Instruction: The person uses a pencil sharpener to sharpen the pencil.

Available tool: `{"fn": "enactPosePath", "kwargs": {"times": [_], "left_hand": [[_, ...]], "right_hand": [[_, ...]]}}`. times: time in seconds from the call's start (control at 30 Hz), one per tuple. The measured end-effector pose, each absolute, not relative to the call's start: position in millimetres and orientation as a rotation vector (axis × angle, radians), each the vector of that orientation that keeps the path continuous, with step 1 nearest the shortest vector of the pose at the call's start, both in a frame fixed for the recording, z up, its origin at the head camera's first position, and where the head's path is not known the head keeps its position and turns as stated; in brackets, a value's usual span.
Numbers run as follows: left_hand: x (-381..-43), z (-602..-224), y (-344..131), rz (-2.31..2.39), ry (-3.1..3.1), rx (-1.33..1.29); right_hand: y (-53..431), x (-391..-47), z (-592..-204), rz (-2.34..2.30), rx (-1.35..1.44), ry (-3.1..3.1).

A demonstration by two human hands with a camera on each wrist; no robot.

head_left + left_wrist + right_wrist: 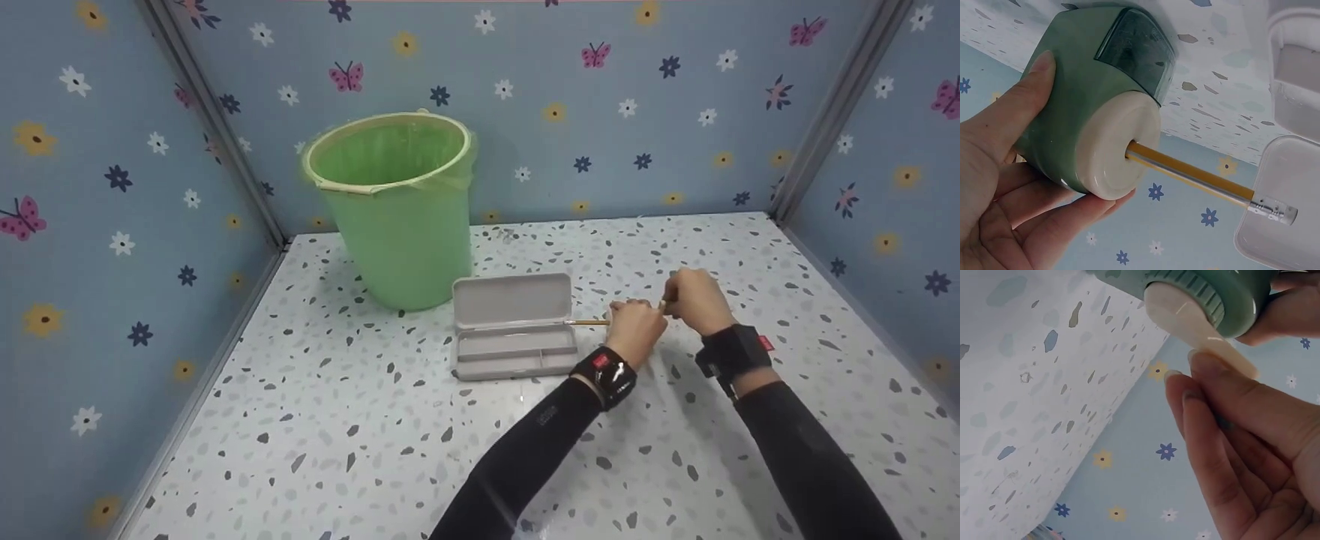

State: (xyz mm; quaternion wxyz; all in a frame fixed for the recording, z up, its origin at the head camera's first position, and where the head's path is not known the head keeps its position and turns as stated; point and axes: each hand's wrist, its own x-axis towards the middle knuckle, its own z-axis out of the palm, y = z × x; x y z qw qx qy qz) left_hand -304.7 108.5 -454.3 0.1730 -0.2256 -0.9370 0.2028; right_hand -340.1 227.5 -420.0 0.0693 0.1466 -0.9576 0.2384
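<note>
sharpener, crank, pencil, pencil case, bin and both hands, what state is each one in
Left hand: gripping the sharpener
Right hand: fingers curled, thumb touching the crank
Sharpener: held, pencil inserted
Crank: attached to the sharpener
Pencil: partly inserted, tip hidden
Pencil case: open, lid swung back
Bin: upright, open-topped, bag over its rim

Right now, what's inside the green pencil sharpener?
A yellow pencil goes into the pencil sharpener, its metal-capped end sticking out. The end inside is covered, so I can't see it. The dark window is too murky to tell what's behind it.
</note>
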Motion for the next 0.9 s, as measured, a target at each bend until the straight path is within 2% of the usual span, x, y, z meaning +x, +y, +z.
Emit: {"fn": "enactPosePath", "kwargs": {"times": [0.33, 0.6, 0.9], "left_hand": [[-302, -454, 110, 0.541, -2.675, -0.664], [-304, -453, 107, 0.543, -2.682, -0.657], [-301, -455, 106, 0.557, -2.648, -0.655]], "right_hand": [[228, -355, -446, 0.697, 0.286, -2.877], [232, -367, -472, 0.704, 0.375, -2.875], [236, -362, -486, 0.781, 0.449, -2.942]]}}
